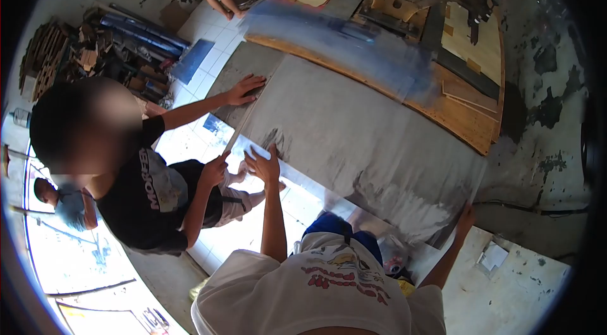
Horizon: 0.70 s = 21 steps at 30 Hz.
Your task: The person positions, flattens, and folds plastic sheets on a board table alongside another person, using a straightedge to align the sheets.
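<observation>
Fingers apart, my left hand (262, 165) is hanging by the clear sheet (314, 186), seemingly light, flexible, best edge-held; my right hand (466, 217) is hiding its grip.

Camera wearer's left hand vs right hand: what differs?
Left hand has its fingers spread; right hand looks more closed, its fingers hard to make out. Left hand is near the left end of the grey surface; right hand is at its right end. Both are bare.

A wide, dull grey sheet (341, 120) lies flat, dark smudges streaking its near side, its far side bordering a wooden board (460, 115).
</observation>
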Motion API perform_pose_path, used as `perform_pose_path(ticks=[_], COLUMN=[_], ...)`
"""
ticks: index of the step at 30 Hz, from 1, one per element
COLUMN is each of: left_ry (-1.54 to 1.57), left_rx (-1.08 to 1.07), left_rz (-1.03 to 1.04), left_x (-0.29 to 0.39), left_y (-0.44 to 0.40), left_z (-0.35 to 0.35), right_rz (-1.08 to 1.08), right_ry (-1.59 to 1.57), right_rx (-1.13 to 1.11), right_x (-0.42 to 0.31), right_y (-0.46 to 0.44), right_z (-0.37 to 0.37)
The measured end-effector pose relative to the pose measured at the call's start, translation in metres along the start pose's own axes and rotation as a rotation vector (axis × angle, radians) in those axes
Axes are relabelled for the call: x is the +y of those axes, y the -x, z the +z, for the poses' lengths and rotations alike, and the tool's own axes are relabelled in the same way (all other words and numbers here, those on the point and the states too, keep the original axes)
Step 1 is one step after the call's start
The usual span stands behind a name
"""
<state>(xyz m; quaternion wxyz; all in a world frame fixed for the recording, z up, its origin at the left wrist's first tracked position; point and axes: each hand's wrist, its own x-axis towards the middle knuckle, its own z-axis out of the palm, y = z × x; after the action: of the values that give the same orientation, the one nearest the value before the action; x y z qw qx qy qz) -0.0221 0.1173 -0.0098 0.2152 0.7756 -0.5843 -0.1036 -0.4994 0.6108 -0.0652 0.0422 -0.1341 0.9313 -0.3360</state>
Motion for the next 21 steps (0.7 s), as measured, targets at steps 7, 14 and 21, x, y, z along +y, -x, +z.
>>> perform_pose_path(ticks=[7,14,21], left_ry=[1.176,1.084,1.398], left_rx=[-0.328,-0.302,-0.266], left_rz=[-0.489,-0.33,-0.454], left_x=[-0.052,-0.039,-0.052], left_y=[-0.014,-0.012,-0.026], left_z=[0.033,0.017,0.036], right_rz=[0.005,0.066,0.147], right_ry=[-0.137,-0.174,-0.161], right_rx=[0.041,-0.033,-0.111], right_x=[-0.012,-0.003,0.006], right_y=[0.069,0.061,0.055], right_z=[-0.011,-0.007,-0.007])
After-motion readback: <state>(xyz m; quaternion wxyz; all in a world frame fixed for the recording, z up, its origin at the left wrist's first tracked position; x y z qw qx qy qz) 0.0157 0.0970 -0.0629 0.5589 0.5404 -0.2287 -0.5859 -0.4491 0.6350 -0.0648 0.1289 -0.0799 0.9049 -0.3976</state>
